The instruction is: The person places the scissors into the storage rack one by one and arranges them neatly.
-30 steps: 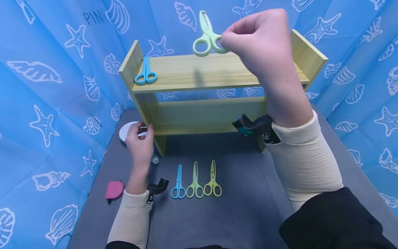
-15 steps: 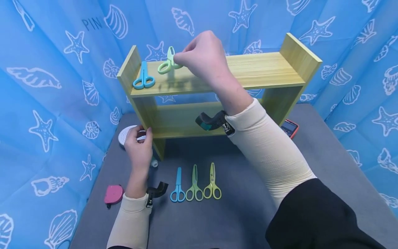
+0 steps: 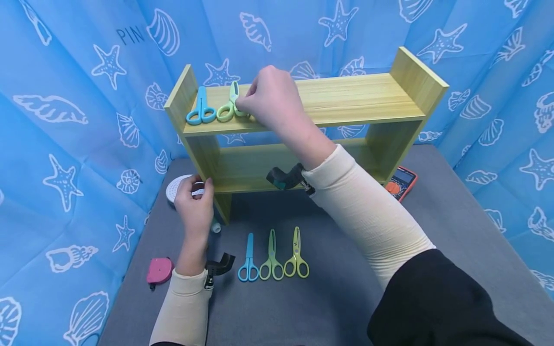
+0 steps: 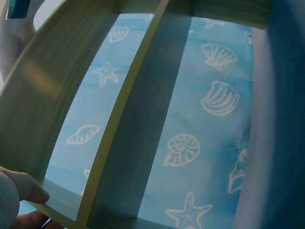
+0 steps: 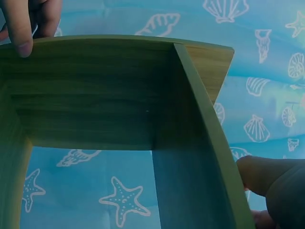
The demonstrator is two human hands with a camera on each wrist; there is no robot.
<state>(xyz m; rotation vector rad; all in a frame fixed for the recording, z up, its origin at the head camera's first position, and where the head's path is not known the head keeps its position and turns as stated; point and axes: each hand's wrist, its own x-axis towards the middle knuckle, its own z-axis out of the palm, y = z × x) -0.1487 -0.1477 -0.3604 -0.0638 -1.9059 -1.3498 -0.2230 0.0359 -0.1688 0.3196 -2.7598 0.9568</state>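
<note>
My right hand [image 3: 270, 98] pinches the light green scissors [image 3: 228, 106] on the shelf's [image 3: 346, 96] top board, just beside the blue scissors [image 3: 201, 109], while my left hand [image 3: 195, 199] grips its leg; a careless release could knock both off.

pale green scissors [image 3: 228, 108], blue scissors [image 3: 201, 109], yellow-green shelf [image 3: 346, 98]

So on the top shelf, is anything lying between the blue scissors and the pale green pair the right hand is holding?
No. In the head view the blue scissors and the pale green scissors in the right hand lie side by side, with only bare top shelf between them.
</note>
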